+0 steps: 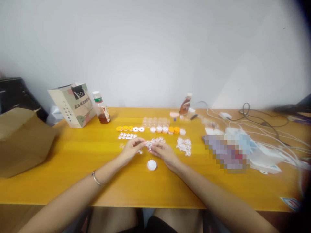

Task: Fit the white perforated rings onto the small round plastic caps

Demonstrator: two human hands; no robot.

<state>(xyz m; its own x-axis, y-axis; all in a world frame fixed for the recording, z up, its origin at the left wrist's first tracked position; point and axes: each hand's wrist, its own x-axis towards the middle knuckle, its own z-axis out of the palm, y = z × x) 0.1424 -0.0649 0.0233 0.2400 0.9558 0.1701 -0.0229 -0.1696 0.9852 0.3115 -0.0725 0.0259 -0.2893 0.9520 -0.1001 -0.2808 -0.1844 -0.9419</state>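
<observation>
My left hand (pixel 132 148) and my right hand (pixel 164 152) meet over the middle of a yellow wooden table (pixel 73 168), fingertips pinched together on a small white piece (pixel 148 144). A white round cap (pixel 152 165) lies on the table just below and between my hands. Behind my fingers sits a pile of small white pieces (pixel 156 140), with another pile (pixel 184 145) to the right and a row of white pieces (pixel 127 136) to the left. Farther back runs a line of orange and white caps (pixel 150 129), with clear little jars (pixel 155 121) behind it.
A paper gift bag (pixel 73 105) and a drink bottle (pixel 102 108) stand at the back left. A brown paper bag (pixel 21 142) fills the left edge. A brown bottle (pixel 186 104) stands at the back. Cables and white devices (pixel 262 142) crowd the right side.
</observation>
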